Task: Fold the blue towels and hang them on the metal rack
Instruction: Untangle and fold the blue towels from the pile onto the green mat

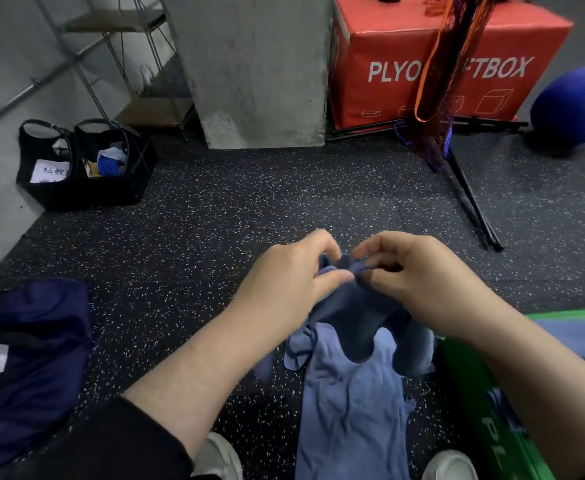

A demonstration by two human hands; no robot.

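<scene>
Both hands are working the top edge of the blue towel (350, 393) out in front, and the rest of it is hanging down toward the speckled floor (232, 209) between the shoes. The left hand (291, 282) is pinching the bunched hem with thumb and curled fingers; the right hand (419, 275) is doing the same just beside it, grip closed on cloth. To do this well, the hands should be sliding apart along the hem until each finds a corner, then pulling it taut and matching edges before folding. Containers now: two black bags (83, 168) are sitting by the wall, holding papers and something blue, possibly cloth, hard to say. A green bin (485, 393) is sitting at right.
</scene>
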